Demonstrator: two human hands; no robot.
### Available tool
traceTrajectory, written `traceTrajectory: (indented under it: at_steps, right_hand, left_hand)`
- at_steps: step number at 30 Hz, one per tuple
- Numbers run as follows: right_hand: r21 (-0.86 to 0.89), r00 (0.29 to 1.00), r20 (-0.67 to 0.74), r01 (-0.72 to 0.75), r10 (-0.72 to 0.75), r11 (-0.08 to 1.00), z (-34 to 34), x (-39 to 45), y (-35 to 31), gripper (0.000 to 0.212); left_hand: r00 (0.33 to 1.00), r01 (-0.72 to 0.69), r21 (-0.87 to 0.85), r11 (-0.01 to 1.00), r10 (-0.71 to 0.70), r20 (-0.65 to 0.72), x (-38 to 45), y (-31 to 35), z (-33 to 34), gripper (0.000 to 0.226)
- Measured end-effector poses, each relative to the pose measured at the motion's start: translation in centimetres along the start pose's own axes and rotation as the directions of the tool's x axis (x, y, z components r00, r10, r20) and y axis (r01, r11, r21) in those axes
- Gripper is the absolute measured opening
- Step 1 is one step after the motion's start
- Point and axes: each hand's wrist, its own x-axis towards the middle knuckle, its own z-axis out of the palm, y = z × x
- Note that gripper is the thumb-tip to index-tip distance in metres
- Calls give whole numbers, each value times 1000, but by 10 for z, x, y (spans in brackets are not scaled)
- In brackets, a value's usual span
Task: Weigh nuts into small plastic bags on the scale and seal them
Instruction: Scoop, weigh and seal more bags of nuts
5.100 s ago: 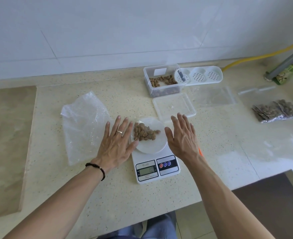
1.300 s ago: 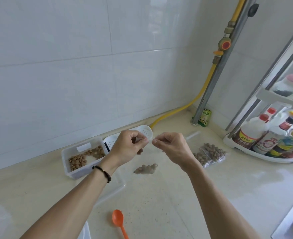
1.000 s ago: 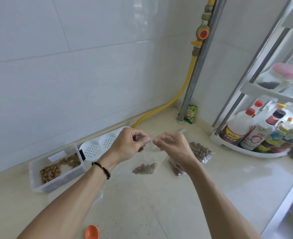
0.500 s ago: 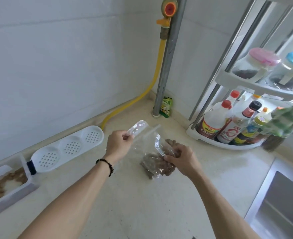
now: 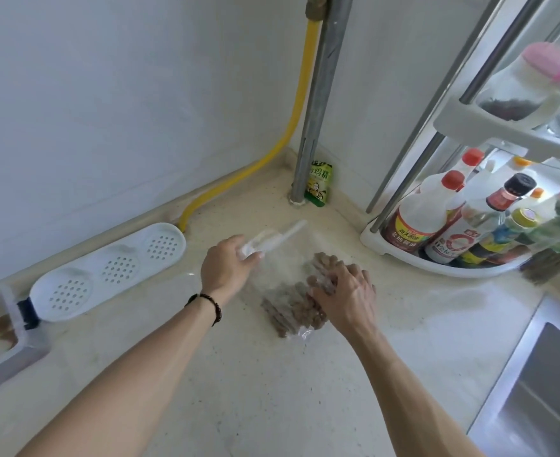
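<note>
The left hand (image 5: 227,270) has its grip closed on the top strip of a clear plastic bag (image 5: 283,258), fingers curled round the white zip edge, which sticks out up and to the right of the knuckles. The right hand (image 5: 346,296) lies over the lower end of the bag with fingers bent down onto the nuts (image 5: 291,306); it seems to press or hold the filled end, though whether it truly pinches the plastic cannot be told from this view.

The bag lies on the table (image 5: 272,390) between the two hands, its nuts bunched near the right hand. More brown nuts (image 5: 324,260) show just beyond the right fingers; they may belong to other filled bags, but the blur leaves that uncertain.

In my judgement the step in hand is the sealing or setting down of a weighed bag. The next move would call for checking that the zip strip is pressed shut along its whole length, then letting go.

Further out, a white perforated tray (image 5: 107,270) lies to the left, a yellow hose (image 5: 291,127) runs along the far wall, and bottles (image 5: 450,219) stand on a rack at the right.
</note>
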Motion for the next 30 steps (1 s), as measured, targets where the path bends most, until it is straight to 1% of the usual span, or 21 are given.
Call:
traceTrajectory:
  at_steps: [1,2,3,6,9,12,15,18,20,22,24,26,28,29,30]
  right_hand:
    - [9,1000,-13,15,-15,1000,0,0,-4,47]
    - [29,999,-23,35,-34,999,0,1,-10,48]
    - [51,998,-22,57,-56,997,1,1,-18,48]
    - [120,992,46,114,-120,986,11,-2,-53,48]
    - [194,967,140,185,-213,963,34,-11,-91,45]
    - [228,932,240,219,-273,949,64,-23,-120,46]
    - [194,897,342,226,-282,955,88,-28,-137,54]
    - [123,884,367,261,-289,957,105,-28,-145,60]
    - [91,884,374,266,-281,960,113,-27,-147,56]
    - [80,880,380,275,-284,958,119,-27,-148,46]
    - [116,883,370,263,-287,958,122,-28,-148,38]
    - [198,896,346,221,-279,955,122,-28,-148,33]
    - [285,913,301,189,-275,940,119,-28,-148,23]
    - [316,920,273,192,-283,929,118,-27,-148,16]
    - [339,921,251,204,-297,918,115,-26,-148,9]
  left_hand:
    - [1000,-9,12,1000,9,-4,-2,-3,-3,56]
    - [999,-24,23,999,25,-21,-5,-6,-7,65]
    - [998,-41,28,999,42,-41,-9,-11,-13,68]
    - [997,-61,107,992,67,-47,-24,-36,-33,63]
    - [997,-62,268,961,70,-21,-41,-71,-58,63]
    - [998,-17,440,898,-9,58,-53,-106,-78,69]
    - [995,34,539,841,-80,62,-60,-131,-88,74]
    - [993,65,560,826,-110,48,-61,-140,-87,77]
    - [995,71,608,791,-97,10,-61,-138,-86,83]
    - [997,63,664,745,-71,-15,-60,-138,-85,88]
    - [998,56,674,737,-60,-17,-60,-139,-85,90]
    - [998,54,641,766,-62,-10,-59,-140,-84,91]
    - [998,57,588,807,-64,-10,-59,-139,-86,93]
    - [998,63,539,840,-67,-12,-59,-138,-87,92]
    - [998,68,472,879,-67,-20,-59,-137,-88,85]
